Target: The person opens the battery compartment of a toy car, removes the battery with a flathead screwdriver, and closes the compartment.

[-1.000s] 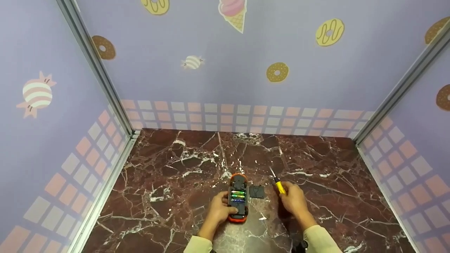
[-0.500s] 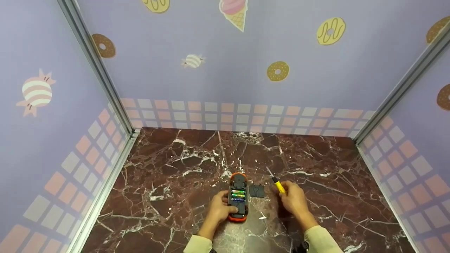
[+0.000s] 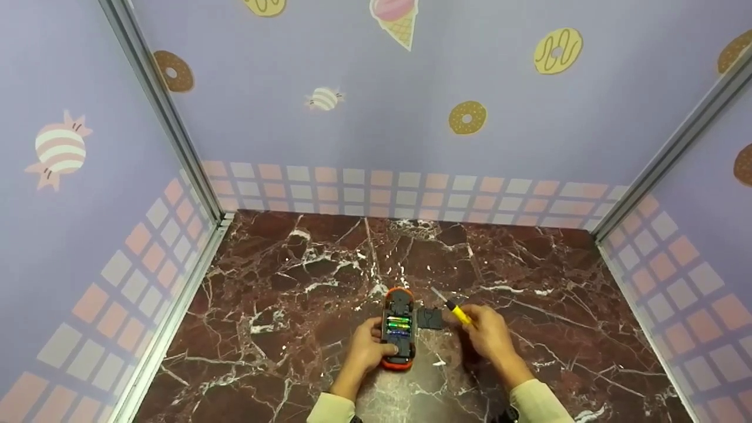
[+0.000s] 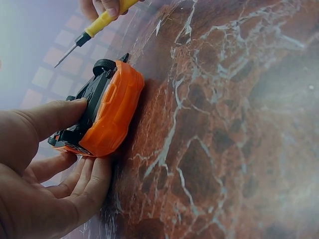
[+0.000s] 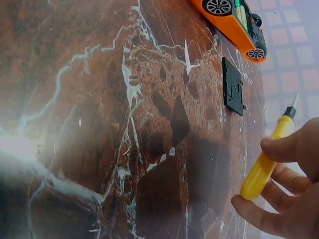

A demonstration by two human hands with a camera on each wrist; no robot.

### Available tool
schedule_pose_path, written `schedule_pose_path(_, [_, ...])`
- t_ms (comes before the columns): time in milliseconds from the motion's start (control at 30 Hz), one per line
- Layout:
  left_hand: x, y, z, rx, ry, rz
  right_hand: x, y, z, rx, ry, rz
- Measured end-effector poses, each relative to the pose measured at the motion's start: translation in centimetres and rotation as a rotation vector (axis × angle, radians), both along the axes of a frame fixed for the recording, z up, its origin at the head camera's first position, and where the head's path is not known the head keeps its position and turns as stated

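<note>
Car [image 3: 398, 329], orange, lying belly-up at lower centre of the marble top [image 3: 294, 305], left hand [image 3: 365, 351] gripping its near end to steady the open battery bay, right hand [image 3: 489, 335] pinching a yellow screwdriver [image 3: 457, 312] tip-up, the removed cover [image 3: 429, 319] lying just right of the car.

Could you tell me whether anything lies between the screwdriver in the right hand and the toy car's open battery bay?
Only the black cover, lying flat on the marble just right of the toy car, sits under that path. The screwdriver in the right hand is above it, so nothing visible blocks the way.
</note>
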State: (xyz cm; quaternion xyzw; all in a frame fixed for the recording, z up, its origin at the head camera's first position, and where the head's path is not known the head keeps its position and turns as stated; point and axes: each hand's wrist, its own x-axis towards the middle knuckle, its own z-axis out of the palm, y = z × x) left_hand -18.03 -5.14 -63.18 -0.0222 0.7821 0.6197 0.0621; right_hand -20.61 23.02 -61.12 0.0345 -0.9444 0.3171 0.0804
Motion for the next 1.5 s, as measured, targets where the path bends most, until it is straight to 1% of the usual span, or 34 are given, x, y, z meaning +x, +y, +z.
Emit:
schedule_pose_path(133, [-0.1, 0.0, 0.0, 0.025, -0.01, 0.0, 0.2, -0.2, 0.3, 0.04, 0.041, 0.048])
schedule_pose_path(333, [-0.1, 0.1, 0.1, 0.041, 0.002, -0.005, 0.1, -0.6, 0.8, 0.088, 0.074, 0.072])
schedule_pose_path(500, [0.0, 0.0, 0.0, 0.027, 0.001, -0.002, 0.4, -0.8, 1.0, 0.128, 0.072, 0.114])
schedule_pose_path(733, [-0.1, -0.1, 0.2, 0.018, -0.004, 0.002, 0.6, -1.2, 1.4, 0.188, 0.083, 0.13])
schedule_pose_path(967, [0.0, -0.1, 0.1, 0.032, 0.005, -0.007, 0.7, -1.4, 1.9, 0.222, 0.071, 0.147])
schedule_pose_path(1133, [0.1, 0.0, 0.0, 0.027, 0.007, -0.007, 0.7, -1.2, 2.1, 0.233, 0.097, 0.17])
schedule_pose_path(1400, [-0.1, 0.0, 0.1, 0.024, 0.001, -0.005, 0.4, -1.0, 2.8, 0.277, 0.054, 0.189])
schedule_pose_path(1500, [0.0, 0.0, 0.1, 0.021, -0.009, -0.004, 0.3, -1.2, 3.2, 0.299, 0.052, 0.201])
